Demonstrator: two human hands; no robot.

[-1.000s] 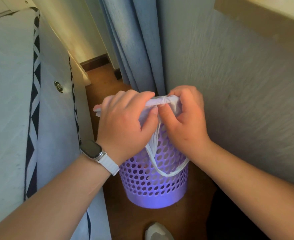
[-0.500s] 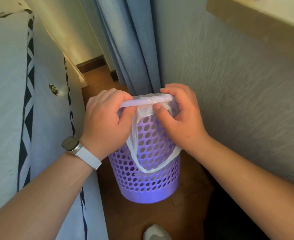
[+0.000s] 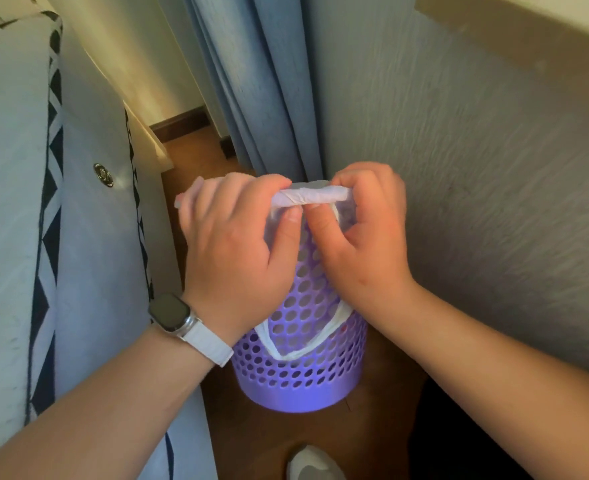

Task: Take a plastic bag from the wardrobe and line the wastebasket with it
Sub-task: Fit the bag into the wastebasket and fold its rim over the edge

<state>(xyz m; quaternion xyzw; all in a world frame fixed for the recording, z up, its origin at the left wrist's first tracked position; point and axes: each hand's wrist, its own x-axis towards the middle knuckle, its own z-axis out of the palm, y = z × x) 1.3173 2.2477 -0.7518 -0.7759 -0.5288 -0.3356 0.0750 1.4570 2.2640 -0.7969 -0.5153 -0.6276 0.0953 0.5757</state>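
A purple perforated wastebasket (image 3: pixel 300 375) stands on the wooden floor between the bed and the wall. Above it a thin white plastic bag (image 3: pixel 312 198) is stretched as a twisted roll between both hands. My left hand (image 3: pixel 237 244) pinches the roll's left part, thumb under it. My right hand (image 3: pixel 365 233) pinches its right end. One bag handle loop (image 3: pixel 286 355) hangs down over the basket's outer side. The basket's rim is hidden behind my hands.
A mattress (image 3: pixel 12 202) with a black-and-white patterned edge fills the left. A blue curtain (image 3: pixel 251 81) hangs behind the basket, a textured wall (image 3: pixel 476 168) rises on the right. A shoe tip (image 3: pixel 312 464) shows on the floor near the bottom.
Both hands stay on the bag's top edge; the rolled edge between them is longer and pulled straighter. The view has shifted slightly.
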